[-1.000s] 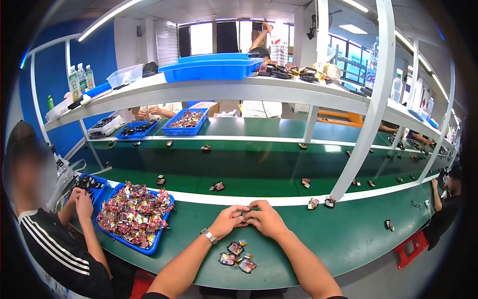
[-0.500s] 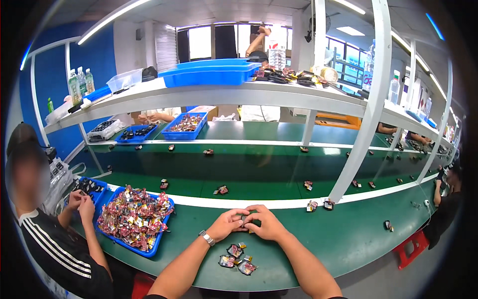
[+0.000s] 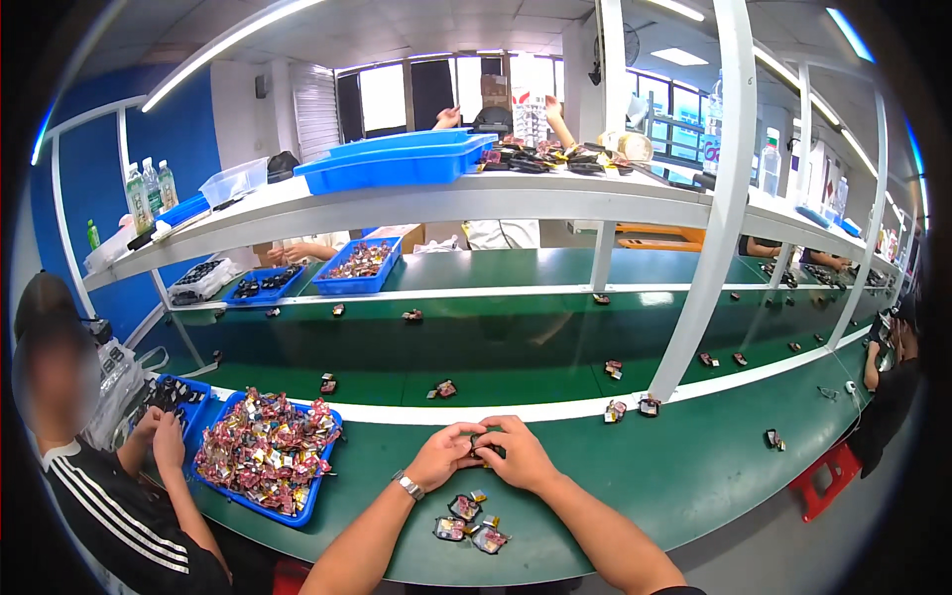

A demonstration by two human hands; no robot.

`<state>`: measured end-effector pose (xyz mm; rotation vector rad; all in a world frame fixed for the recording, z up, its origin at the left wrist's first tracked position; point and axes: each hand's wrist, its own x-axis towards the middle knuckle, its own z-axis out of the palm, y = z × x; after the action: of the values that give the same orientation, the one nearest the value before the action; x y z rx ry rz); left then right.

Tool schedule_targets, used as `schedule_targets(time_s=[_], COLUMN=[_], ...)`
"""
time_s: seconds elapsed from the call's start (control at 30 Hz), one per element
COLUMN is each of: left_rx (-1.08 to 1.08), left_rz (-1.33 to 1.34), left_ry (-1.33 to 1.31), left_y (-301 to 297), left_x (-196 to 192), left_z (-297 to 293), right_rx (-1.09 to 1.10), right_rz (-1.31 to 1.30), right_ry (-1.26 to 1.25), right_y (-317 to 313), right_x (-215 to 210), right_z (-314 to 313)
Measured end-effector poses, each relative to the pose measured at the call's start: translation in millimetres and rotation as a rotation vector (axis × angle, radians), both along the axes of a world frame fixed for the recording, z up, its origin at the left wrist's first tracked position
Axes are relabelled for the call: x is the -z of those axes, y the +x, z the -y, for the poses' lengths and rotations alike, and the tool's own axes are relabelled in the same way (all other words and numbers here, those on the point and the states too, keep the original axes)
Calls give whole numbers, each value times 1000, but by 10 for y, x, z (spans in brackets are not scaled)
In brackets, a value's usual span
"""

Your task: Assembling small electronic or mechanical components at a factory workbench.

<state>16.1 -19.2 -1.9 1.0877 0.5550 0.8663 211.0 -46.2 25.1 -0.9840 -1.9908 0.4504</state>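
Note:
My left hand [image 3: 443, 459], with a watch on its wrist, and my right hand [image 3: 518, 454] meet over the green table, fingers closed together. Between their fingertips is a small dark electronic part [image 3: 478, 448], mostly covered by the fingers. Just nearer to me lie several small circuit-board assemblies [image 3: 489, 538] with black rims, reddish boards and silver-and-yellow pieces. To the left of my hands, a blue tray [image 3: 305, 516] is heaped with similar reddish assemblies.
A co-worker [image 3: 109, 496] sits at the left, hands by a tray of black parts [image 3: 178, 394]. Beyond a white rail, a green conveyor belt [image 3: 516, 357] carries scattered assemblies. A slanted white post [image 3: 704, 218] stands at right, under a raised shelf [image 3: 555, 203].
The view has shifted slightly. My hands stay together on the dark part, with the fingers a little rearranged. Behind the shelf, a person's raised arms have moved apart.

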Motion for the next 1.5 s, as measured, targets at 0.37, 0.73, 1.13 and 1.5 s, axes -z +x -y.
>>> schedule_targets(time_s=[0.37, 0.73, 1.13, 1.5], left_rx=[-17, -12, -12, -63], left_rz=[32, 153, 207, 145], left_ry=[-11, 16, 13, 61], left_y=[-14, 9, 21, 82], left_x=[23, 64, 106, 95], left_z=[-7, -21, -34, -12], right_rx=[40, 81, 122, 143], right_rz=[-43, -46, -39, -44], right_ry=[58, 233, 296, 283], right_y=[-66, -111, -147, -152], right_x=[36, -76, -116, -73], right_z=[18, 64, 94, 54])
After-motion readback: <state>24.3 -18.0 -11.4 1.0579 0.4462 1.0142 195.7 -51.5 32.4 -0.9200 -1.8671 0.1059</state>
